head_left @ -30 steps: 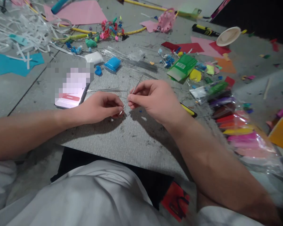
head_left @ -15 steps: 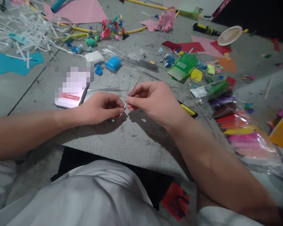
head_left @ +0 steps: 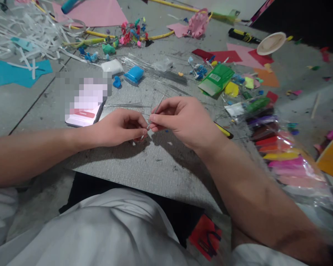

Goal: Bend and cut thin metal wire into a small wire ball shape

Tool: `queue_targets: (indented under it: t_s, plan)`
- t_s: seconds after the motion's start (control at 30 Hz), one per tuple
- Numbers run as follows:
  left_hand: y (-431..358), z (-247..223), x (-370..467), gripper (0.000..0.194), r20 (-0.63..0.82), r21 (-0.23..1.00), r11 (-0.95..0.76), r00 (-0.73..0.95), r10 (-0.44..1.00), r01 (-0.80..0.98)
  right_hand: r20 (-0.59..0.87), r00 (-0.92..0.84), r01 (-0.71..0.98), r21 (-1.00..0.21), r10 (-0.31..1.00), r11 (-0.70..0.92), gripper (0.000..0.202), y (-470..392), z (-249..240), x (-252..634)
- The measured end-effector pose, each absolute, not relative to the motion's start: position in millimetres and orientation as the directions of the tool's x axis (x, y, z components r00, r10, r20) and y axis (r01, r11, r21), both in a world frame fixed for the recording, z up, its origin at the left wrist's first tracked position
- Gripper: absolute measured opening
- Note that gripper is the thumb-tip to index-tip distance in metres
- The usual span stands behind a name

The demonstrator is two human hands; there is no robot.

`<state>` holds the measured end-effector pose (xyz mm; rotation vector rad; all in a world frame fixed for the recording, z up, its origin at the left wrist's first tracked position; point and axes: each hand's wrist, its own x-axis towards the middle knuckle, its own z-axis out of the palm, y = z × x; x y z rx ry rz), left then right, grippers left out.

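Thin metal wires (head_left: 160,102) slant between my two hands over the front of the grey table. My right hand (head_left: 180,120) pinches them between thumb and fingertips, and their upper ends stick out above the knuckles. Close by on the left, my left hand (head_left: 122,127) is closed, thumb against fingers, on the lower end of the wires. The fingers hide where the wires meet, so I cannot tell whether they are twisted together. Behind my left hand more straight wires (head_left: 124,105) lie flat. A phone (head_left: 86,103) with a lit screen rests beside my left wrist.
Blue clay (head_left: 134,74) and a white clay pack (head_left: 112,67) lie behind the hands, near a wire bundle (head_left: 166,74). To the right are a green packet (head_left: 216,79), a bag of coloured clay (head_left: 288,155) and a yellow-black cutter (head_left: 224,130). White paper strips (head_left: 41,33) heap at back left.
Both hands stay close together with the wires between them. The fingertips have shifted only slightly, and less wire shows between them. The whole view has moved a little.
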<state>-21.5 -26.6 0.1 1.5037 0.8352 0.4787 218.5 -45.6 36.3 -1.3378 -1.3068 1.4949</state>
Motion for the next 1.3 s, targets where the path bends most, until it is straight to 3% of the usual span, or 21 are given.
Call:
queue_targets:
  t_s: [0.13, 0.47, 0.73, 0.87, 0.93, 1.03, 1.13, 1.23, 1.3]
  plan:
    - [-28, 7, -21, 0.032, -0.217, 0.974, 0.117, 0.635, 0.741, 0.196, -0.221, -0.234, 0.062, -0.975, 0.947, -0.213, 0.046, -48, 40, 220]
    - [-35, 19, -19, 0.015, -0.171, 0.978, 0.206, 0.612, 0.772, 0.014, -0.140, -0.216, 0.110, -0.987, 0.966, -0.118, 0.046, -52, 55, 215]
    - [-31, 8, -21, 0.030, -0.195, 0.981, 0.169, 0.582, 0.790, 0.099, -0.118, -0.278, 0.176, -0.982, 0.953, -0.070, 0.039, -44, 41, 223]
    - [-31, 8, -21, 0.030, -0.226, 0.974, 0.200, 0.582, 0.781, 0.109, -0.099, -0.312, 0.327, -0.945, 0.945, 0.009, 0.035, -39, 48, 230]
    - [-30, 7, -21, 0.029, -0.249, 0.967, 0.225, 0.591, 0.767, 0.115, -0.074, -0.317, 0.508, -0.855, 0.946, 0.104, 0.031, -36, 57, 243]
    - [-29, 6, -20, 0.029, -0.274, 0.960, 0.257, 0.591, 0.759, 0.115, -0.076, -0.324, 0.833, -0.495, 0.943, 0.247, 0.054, -34, 65, 278]
    - [-29, 5, -19, 0.030, -0.280, 0.955, 0.284, 0.583, 0.762, 0.088, -0.093, -0.162, 0.973, -0.179, 0.982, 0.143, 0.075, -40, 53, 319]
    - [-29, 5, -17, 0.033, -0.302, 0.943, 0.328, 0.568, 0.766, 0.059, -0.200, 0.065, 0.995, 0.091, 0.978, -0.048, 0.098, -53, 28, 349]
    - [-29, 4, -16, 0.033, -0.310, 0.939, 0.341, 0.562, 0.767, 0.053, -0.209, 0.088, 0.988, 0.139, 0.974, -0.060, 0.085, -59, 14, 361]
